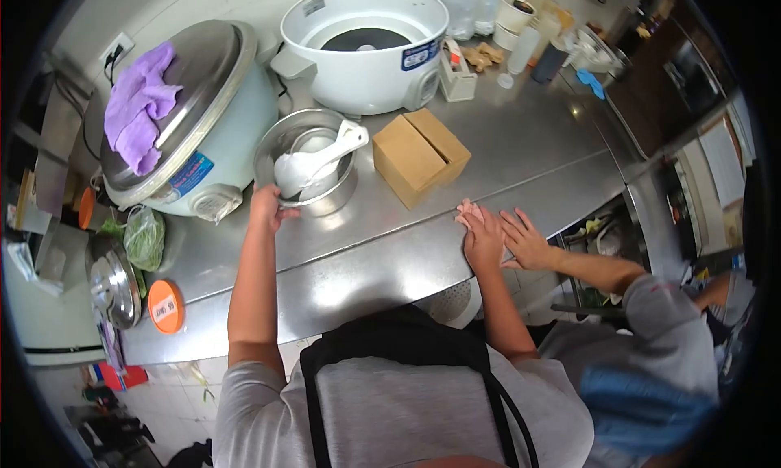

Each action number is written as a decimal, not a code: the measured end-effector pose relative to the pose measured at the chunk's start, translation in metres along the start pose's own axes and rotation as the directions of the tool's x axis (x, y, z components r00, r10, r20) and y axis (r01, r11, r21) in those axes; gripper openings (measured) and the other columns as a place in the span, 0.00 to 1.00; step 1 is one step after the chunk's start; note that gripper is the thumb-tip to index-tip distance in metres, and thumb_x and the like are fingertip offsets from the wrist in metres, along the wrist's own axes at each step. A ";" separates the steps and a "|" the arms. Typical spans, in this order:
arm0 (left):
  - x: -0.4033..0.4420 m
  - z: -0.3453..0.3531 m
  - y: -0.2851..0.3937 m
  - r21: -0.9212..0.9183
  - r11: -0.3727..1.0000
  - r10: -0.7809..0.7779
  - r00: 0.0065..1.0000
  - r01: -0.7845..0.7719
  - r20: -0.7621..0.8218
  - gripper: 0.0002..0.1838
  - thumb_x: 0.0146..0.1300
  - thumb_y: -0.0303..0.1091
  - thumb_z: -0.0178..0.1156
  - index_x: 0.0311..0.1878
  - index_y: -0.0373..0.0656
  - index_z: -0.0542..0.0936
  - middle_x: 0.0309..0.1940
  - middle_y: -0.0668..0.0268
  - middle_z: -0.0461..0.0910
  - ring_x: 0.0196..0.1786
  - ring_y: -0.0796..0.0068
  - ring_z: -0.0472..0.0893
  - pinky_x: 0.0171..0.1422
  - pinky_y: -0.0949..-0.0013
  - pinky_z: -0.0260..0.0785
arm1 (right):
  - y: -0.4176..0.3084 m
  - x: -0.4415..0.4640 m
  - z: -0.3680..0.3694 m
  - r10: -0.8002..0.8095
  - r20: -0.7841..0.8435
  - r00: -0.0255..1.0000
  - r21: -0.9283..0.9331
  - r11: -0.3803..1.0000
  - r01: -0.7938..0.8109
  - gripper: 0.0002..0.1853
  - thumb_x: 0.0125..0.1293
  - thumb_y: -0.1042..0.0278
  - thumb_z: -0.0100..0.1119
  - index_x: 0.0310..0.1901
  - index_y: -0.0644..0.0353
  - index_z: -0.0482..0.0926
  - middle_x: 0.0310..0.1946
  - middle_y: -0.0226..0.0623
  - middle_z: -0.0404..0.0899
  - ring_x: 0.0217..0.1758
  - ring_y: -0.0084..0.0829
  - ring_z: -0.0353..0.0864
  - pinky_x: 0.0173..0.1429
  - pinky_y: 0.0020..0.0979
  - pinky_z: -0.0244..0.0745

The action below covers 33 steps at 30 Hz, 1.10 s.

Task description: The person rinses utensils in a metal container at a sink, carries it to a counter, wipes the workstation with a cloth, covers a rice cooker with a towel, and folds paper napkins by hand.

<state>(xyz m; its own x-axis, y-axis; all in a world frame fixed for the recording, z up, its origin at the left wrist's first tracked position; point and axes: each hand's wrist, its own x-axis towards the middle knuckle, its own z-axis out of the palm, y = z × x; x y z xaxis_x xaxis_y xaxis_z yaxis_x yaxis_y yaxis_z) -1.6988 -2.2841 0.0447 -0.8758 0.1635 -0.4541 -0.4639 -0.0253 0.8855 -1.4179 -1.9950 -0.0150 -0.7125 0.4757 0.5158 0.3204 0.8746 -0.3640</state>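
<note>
My left hand [270, 205] grips the near left rim of a steel pot [332, 201], fingers closed on its edge. Inside that pot lie a smaller metal bowl and a white plastic rice scoop [338, 147], its handle sticking out to the right. On the steel counter, my right hand [486, 242] presses down with its fingers closed on a crumpled pink cloth [467, 210]. Right beside it, another person's hand [527, 240] reaches in from the right, fingers spread; whether it touches the cloth is hard to see. A closed cardboard box [407, 161] sits between the pot and my right hand.
A large lidded rice cooker [244, 102] with a purple cloth [142, 102] stands left; an uncovered white cooker [358, 82] stands behind. Bagged greens [145, 239], an orange lid [166, 307] and a metal lid [114, 281] lie at left. Bottles [525, 49] crowd the back right.
</note>
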 end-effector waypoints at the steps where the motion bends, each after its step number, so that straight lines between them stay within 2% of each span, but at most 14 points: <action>1: 0.005 0.004 0.002 0.005 1.000 -0.002 1.000 0.002 -0.006 0.11 0.49 0.29 0.42 0.35 0.33 0.62 0.30 0.52 0.67 0.26 0.52 0.75 0.23 0.51 0.73 | -0.001 0.000 0.000 0.008 0.012 1.000 -0.015 1.000 -0.008 0.16 0.45 0.76 0.52 0.38 0.52 0.76 0.45 0.43 0.70 0.49 0.44 0.66 0.53 0.42 0.60; 5: 0.025 0.016 0.009 -0.023 0.999 -0.028 0.999 0.029 0.046 0.08 0.50 0.29 0.42 0.33 0.35 0.61 0.26 0.54 0.67 0.22 0.55 0.74 0.22 0.51 0.73 | 0.000 0.000 0.001 0.006 0.031 1.000 -0.018 1.000 -0.005 0.16 0.44 0.76 0.52 0.38 0.52 0.76 0.45 0.43 0.70 0.50 0.43 0.66 0.53 0.41 0.59; 8: 0.036 0.022 0.013 -0.010 0.999 -0.046 0.999 0.046 -0.021 0.07 0.50 0.29 0.42 0.32 0.36 0.61 0.26 0.55 0.66 0.22 0.56 0.73 0.22 0.51 0.73 | 0.001 0.001 0.002 0.005 0.037 0.999 -0.029 1.000 -0.004 0.17 0.44 0.76 0.52 0.39 0.52 0.76 0.46 0.43 0.69 0.49 0.43 0.66 0.53 0.41 0.59; 12: 0.034 0.023 0.016 -0.033 0.999 -0.031 0.999 0.031 -0.009 0.07 0.50 0.28 0.42 0.32 0.36 0.60 0.26 0.55 0.65 0.23 0.56 0.73 0.22 0.52 0.73 | -0.001 0.003 0.001 0.005 0.043 0.999 -0.043 0.999 -0.003 0.17 0.43 0.76 0.52 0.39 0.51 0.76 0.46 0.43 0.69 0.49 0.44 0.66 0.52 0.42 0.59; 15: 0.028 0.025 0.020 -0.015 1.000 -0.027 0.999 0.027 -0.025 0.20 0.48 0.27 0.42 0.46 0.34 0.55 0.28 0.54 0.67 0.19 0.58 0.73 0.16 0.60 0.73 | -0.004 0.002 0.001 0.008 0.039 0.999 -0.059 0.998 -0.006 0.17 0.43 0.76 0.52 0.39 0.52 0.76 0.46 0.44 0.69 0.49 0.44 0.67 0.52 0.43 0.59; 18: 0.036 0.020 0.012 0.010 0.999 0.040 0.999 -0.040 -0.005 0.21 0.48 0.27 0.43 0.47 0.33 0.55 0.29 0.54 0.67 0.20 0.59 0.72 0.16 0.61 0.73 | -0.007 0.003 0.003 0.001 -0.021 1.000 -0.129 0.992 -0.004 0.17 0.44 0.75 0.53 0.40 0.49 0.76 0.44 0.46 0.69 0.47 0.44 0.67 0.50 0.43 0.60; 20: 0.058 0.009 0.003 -0.008 0.998 -0.057 0.990 0.059 0.132 0.22 0.48 0.27 0.43 0.48 0.34 0.55 0.30 0.53 0.68 0.20 0.60 0.73 0.16 0.62 0.74 | -0.015 0.004 -0.001 0.036 -0.093 0.995 -0.224 0.973 -0.056 0.17 0.44 0.74 0.54 0.39 0.48 0.76 0.42 0.45 0.69 0.45 0.44 0.67 0.49 0.42 0.61; 21: 0.049 0.013 0.010 0.009 0.998 -0.055 0.985 0.055 0.166 0.22 0.48 0.27 0.44 0.48 0.36 0.55 0.29 0.55 0.67 0.21 0.61 0.73 0.16 0.63 0.74 | -0.016 0.002 0.000 0.100 -0.103 0.990 -0.218 0.968 -0.120 0.17 0.45 0.73 0.54 0.39 0.46 0.77 0.41 0.45 0.70 0.44 0.44 0.67 0.47 0.42 0.62; 22: 0.046 0.015 0.011 0.018 0.999 -0.049 0.986 0.046 0.158 0.22 0.48 0.27 0.44 0.48 0.36 0.54 0.28 0.58 0.66 0.21 0.63 0.73 0.15 0.64 0.74 | -0.018 -0.004 0.004 0.163 -0.115 0.980 -0.210 0.960 -0.184 0.16 0.45 0.73 0.54 0.39 0.45 0.77 0.40 0.44 0.70 0.43 0.43 0.67 0.46 0.41 0.62; 23: 0.055 0.011 0.003 0.067 0.998 -0.005 0.991 -0.004 0.130 0.12 0.50 0.31 0.43 0.36 0.31 0.65 0.28 0.58 0.67 0.28 0.64 0.73 0.21 0.58 0.76 | -0.020 -0.009 0.006 0.187 -0.130 0.974 -0.231 0.949 -0.213 0.16 0.45 0.73 0.54 0.39 0.44 0.77 0.40 0.43 0.70 0.43 0.43 0.67 0.46 0.40 0.62; 24: 0.042 0.017 0.010 0.091 0.996 -0.003 0.998 -0.003 0.067 0.12 0.51 0.32 0.43 0.35 0.33 0.66 0.28 0.59 0.68 0.28 0.66 0.72 0.22 0.59 0.76 | -0.024 -0.013 0.007 0.204 -0.145 0.968 -0.247 0.940 -0.235 0.16 0.46 0.73 0.54 0.39 0.44 0.77 0.40 0.43 0.70 0.43 0.42 0.68 0.45 0.40 0.63; 26: 0.055 0.010 0.004 0.073 0.997 -0.021 0.988 0.010 0.153 0.15 0.52 0.32 0.42 0.40 0.33 0.65 0.30 0.58 0.69 0.28 0.66 0.72 0.23 0.61 0.76 | -0.040 -0.021 0.006 0.244 -0.160 0.956 -0.261 0.924 -0.280 0.16 0.46 0.73 0.53 0.38 0.44 0.77 0.40 0.42 0.70 0.43 0.41 0.67 0.45 0.39 0.63; 29: 0.070 0.002 -0.001 0.032 0.997 -0.075 0.960 0.069 0.268 0.37 0.50 0.32 0.45 0.61 0.40 0.38 0.37 0.57 0.65 0.32 0.66 0.71 0.23 0.61 0.75 | -0.063 -0.044 -0.001 0.300 -0.149 0.942 -0.267 0.905 -0.331 0.16 0.48 0.73 0.52 0.38 0.42 0.77 0.40 0.39 0.69 0.43 0.40 0.67 0.44 0.38 0.63; 33: 0.059 0.007 0.006 0.089 0.996 -0.031 0.963 0.007 0.269 0.36 0.51 0.34 0.45 0.60 0.40 0.38 0.39 0.54 0.67 0.30 0.64 0.72 0.24 0.61 0.75 | -0.080 -0.073 -0.004 0.361 -0.145 0.921 -0.234 0.892 -0.387 0.15 0.49 0.72 0.51 0.39 0.40 0.77 0.42 0.38 0.68 0.44 0.42 0.66 0.44 0.40 0.62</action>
<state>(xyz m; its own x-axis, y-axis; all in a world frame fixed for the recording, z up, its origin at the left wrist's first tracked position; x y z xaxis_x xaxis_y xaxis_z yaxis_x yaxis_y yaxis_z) -1.7522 -2.2681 0.0242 -0.7928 0.4239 -0.4379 -0.4563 0.0635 0.8876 -1.3888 -2.0995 -0.0203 -0.4497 0.7678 0.4563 0.7076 0.6180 -0.3426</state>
